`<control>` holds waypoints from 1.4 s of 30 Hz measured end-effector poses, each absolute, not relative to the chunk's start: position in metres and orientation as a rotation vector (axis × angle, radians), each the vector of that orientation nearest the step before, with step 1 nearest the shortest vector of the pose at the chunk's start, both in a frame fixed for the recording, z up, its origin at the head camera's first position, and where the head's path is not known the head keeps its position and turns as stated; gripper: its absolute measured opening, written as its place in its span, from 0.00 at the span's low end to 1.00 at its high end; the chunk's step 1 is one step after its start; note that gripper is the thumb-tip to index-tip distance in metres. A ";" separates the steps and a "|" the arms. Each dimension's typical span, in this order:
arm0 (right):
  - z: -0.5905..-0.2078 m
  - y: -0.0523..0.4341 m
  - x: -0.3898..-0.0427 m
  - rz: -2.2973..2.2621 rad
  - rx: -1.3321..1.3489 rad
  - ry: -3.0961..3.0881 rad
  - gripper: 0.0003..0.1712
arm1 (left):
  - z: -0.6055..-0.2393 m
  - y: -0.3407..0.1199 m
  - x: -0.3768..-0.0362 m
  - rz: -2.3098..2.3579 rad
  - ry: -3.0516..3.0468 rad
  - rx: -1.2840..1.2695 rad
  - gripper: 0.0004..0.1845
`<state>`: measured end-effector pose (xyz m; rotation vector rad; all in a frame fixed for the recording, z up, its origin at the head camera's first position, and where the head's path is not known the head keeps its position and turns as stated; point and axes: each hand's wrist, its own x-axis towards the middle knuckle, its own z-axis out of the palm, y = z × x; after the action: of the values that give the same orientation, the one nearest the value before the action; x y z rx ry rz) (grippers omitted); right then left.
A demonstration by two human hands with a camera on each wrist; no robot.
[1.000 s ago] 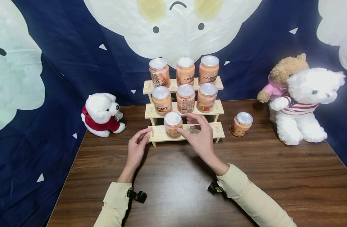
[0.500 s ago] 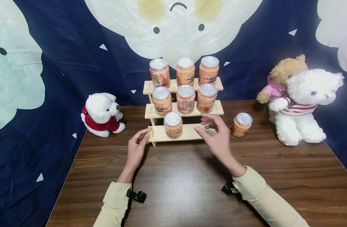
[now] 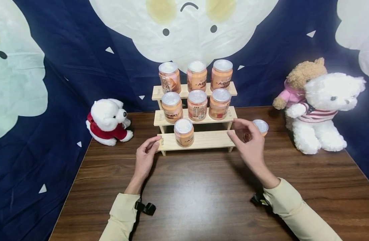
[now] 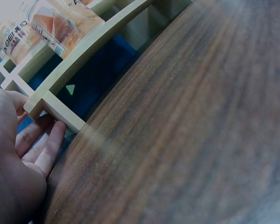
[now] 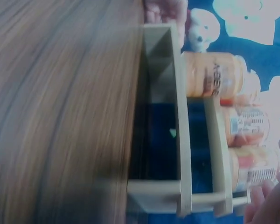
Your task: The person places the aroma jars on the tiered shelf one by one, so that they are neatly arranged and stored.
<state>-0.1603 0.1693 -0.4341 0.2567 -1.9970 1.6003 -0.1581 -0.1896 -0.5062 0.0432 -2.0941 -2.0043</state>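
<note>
Right hand point(image 3: 250, 144) is over the bench point(image 3: 202, 194), just right of the wooden rack point(image 3: 199, 140) and right in front of the loose jar point(image 3: 260, 126) standing on the bench. Fingers curved and spread toward that jar, grip released, holding nothing; can't tell if the fingertips touch it, the hand covers most of the jar. Left hand point(image 3: 146, 156) rests at the rack's front left corner, thumb and fingers lightly against the lowest shelf end; the left wrist view shows fingers point(image 4: 42, 144) straight beside the corner post, grip released. Rack has three steps: three jars on the top shelf point(image 3: 196, 75), three on the middle shelf point(image 3: 197, 104), one jar on the lowest shelf point(image 3: 183, 132), left of centre. All jars orange with silver lids, upright. Small white bear in red point(image 3: 107, 122) sits on the bench left of the rack. Brown bear in pink point(image 3: 299, 80) and big white bear point(image 3: 326, 110) sit at the right, touching each other, near the loose jar. Right wrist view is blurred; shows the rack end-on with jars.
</note>
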 end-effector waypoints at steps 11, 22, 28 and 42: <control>-0.413 0.198 -0.152 1.387 0.097 -1.936 0.23 | -0.506 -0.189 -0.158 -2.008 -2.087 0.046 0.14; -0.449 0.242 -0.176 1.252 -0.059 -2.086 0.31 | -0.505 -0.189 -0.157 -2.010 -2.085 0.044 0.14; -0.456 0.248 -0.176 1.311 -0.108 -2.181 0.37 | -0.505 -0.188 -0.157 -2.008 -2.076 0.043 0.14; -0.462 0.254 -0.181 1.400 -0.182 -2.297 0.37 | -0.505 -0.187 -0.157 -2.021 -2.064 0.044 0.14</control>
<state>-0.1806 0.2545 -0.4617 -0.1817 -2.2972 1.3997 -0.1571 -0.1875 -0.5050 0.0441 -2.0644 -2.0206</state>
